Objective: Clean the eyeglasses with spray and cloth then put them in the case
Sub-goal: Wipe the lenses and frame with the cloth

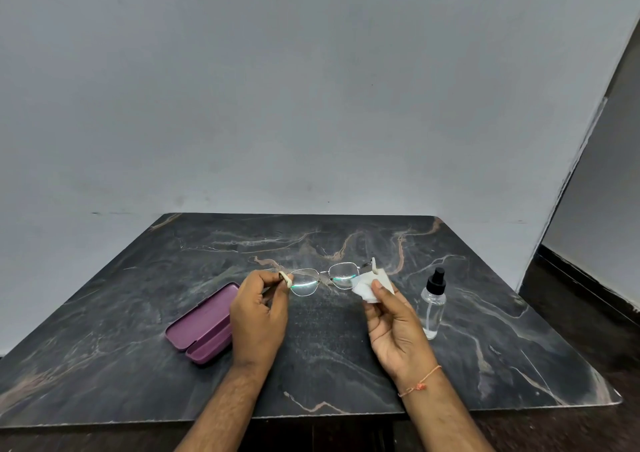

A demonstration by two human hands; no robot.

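Two bare forearms come up from the near edge of the dark marbled table (pixel 138 365), and the right one wears a thin orange thread (pixel 419 380) at the wrist. Just past centre, the left hand (pixel 258 316) is curled shut, pinching the eyeglasses (pixel 323 278) by the cream-tipped end of one folded temple, so the thin metal frame hangs clear of the tabletop with its lenses catching a greenish glint. At about three o'clock from the frame, the right hand (pixel 394 327) grips a small white cloth (pixel 367 287) between thumb and fingers, pressed against the outer edge of the lens on that side; the other temple tip pokes up just behind the cloth. Off at roughly eight o'clock from the glasses, a purple case (pixel 201 323) lies open on the table, partly hidden behind the left hand. Over at four o'clock, near the right hand, a clear spray bottle (pixel 433 304) with a black nozzle stands upright. Behind the table rises a plain grey wall (pixel 311 88).
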